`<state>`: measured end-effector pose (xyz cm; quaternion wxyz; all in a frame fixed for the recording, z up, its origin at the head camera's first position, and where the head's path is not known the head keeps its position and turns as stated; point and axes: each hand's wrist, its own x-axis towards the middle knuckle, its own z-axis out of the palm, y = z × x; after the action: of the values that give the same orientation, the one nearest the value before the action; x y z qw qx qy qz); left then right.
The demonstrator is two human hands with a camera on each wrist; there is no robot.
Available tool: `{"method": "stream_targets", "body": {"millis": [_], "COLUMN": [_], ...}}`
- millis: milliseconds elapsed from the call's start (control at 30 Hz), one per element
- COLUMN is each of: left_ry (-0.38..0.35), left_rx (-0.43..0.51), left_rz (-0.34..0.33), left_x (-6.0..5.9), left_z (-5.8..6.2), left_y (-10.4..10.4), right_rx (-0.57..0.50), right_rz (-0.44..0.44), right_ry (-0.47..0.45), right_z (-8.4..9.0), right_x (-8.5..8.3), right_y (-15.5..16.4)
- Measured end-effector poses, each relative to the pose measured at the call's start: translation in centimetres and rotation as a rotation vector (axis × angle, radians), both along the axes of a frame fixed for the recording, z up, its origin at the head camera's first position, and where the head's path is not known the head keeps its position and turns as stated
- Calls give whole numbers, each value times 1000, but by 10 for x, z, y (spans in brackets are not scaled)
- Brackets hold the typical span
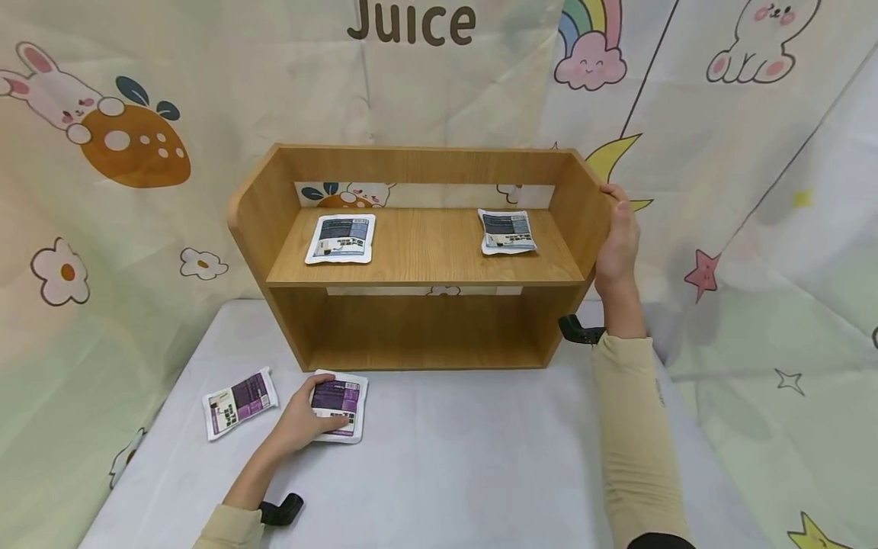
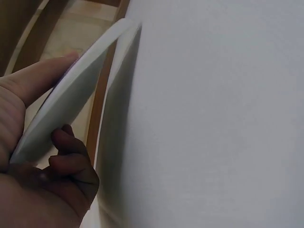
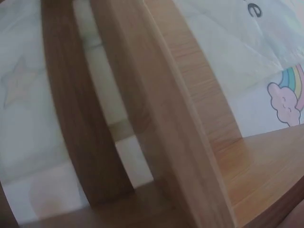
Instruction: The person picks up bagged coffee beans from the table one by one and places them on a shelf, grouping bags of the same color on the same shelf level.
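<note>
My left hand (image 1: 317, 418) pinches a purple-and-white packet (image 1: 341, 398) on the white table (image 1: 466, 465), just in front of the wooden shelf (image 1: 425, 329). In the left wrist view the thumb (image 2: 38, 78) lies on top of the packet (image 2: 71, 99), curled fingers (image 2: 71, 159) sit beneath it, and its near edge is raised off the table. My right hand (image 1: 617, 236) holds the shelf's right side panel, fingertips at its upper front corner. That panel (image 3: 180, 142) fills the right wrist view.
A second purple packet (image 1: 240, 400) lies on the table left of my left hand. Two blue-grey packets (image 1: 341, 238) (image 1: 507, 230) lie on the upper shelf board. The lower compartment holds nothing. A cartoon-printed cloth backdrop (image 1: 754, 191) hangs behind and beside the table.
</note>
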<state>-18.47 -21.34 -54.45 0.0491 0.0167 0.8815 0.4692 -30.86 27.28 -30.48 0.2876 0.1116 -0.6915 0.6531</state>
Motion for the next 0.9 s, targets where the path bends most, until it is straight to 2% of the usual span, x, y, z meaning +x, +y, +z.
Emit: {"method": "stream_targets", "body": {"millis": [267,600,900], "left_ry": [-5,23,82], "left_rx": [86,89,91], "left_rz": [41,63,72], "left_x": [-12,-27,-48], "left_z": [7,13,16], "left_y": [7,13,20], "right_rx": [-27,-5,4], "right_rz": [-18,-52,-39], "right_ry": [21,12,31], "right_z": [0,-3,-5], "right_x": [-5,-3,-5], "right_y": [0,-1,0]}}
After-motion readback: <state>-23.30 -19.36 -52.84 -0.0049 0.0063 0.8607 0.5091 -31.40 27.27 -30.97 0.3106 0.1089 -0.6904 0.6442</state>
